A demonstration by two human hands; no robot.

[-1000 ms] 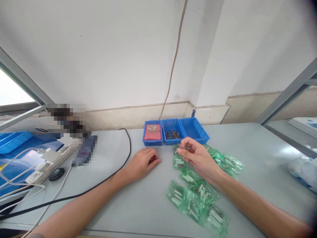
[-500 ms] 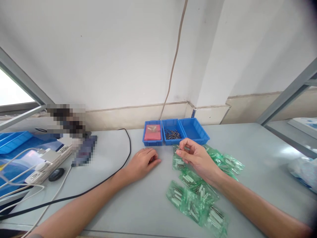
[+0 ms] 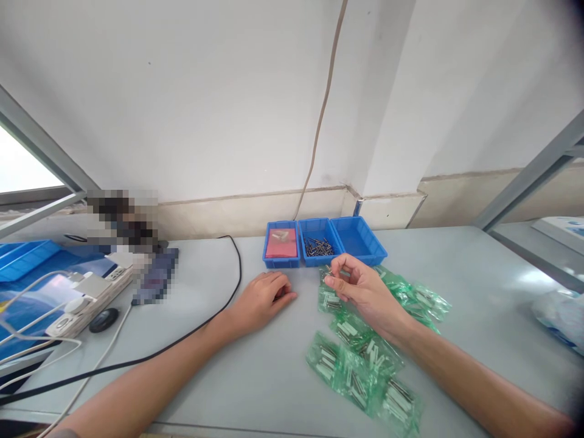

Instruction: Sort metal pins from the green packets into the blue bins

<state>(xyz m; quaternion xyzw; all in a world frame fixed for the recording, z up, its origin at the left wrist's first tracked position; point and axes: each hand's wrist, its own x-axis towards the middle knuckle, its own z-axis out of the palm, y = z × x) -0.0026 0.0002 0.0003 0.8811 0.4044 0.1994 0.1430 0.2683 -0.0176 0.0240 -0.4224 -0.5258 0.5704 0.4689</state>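
Observation:
My left hand (image 3: 264,303) rests on the grey table with its fingers curled in and the thumb alongside; nothing shows in it. In front of the blue bins, my right hand (image 3: 358,289) pinches small metal screws (image 3: 327,273) between thumb and fingertips, mostly hidden by the fingers. Just beyond it is a blue bin of loose dark screws (image 3: 319,247). Beneath and beside my right hand lie green plastic bags (image 3: 331,299) holding metal screws and pale strips. Several more such bags (image 3: 353,380) are spread nearer to me.
A blue bin (image 3: 281,263) with red sheets or bags stands left of the screw bin, and another blue bin (image 3: 358,237) on its right. A black cable (image 3: 182,334) crosses the table under my left forearm. Further left are a power strip (image 3: 86,304) and a black mouse (image 3: 104,320).

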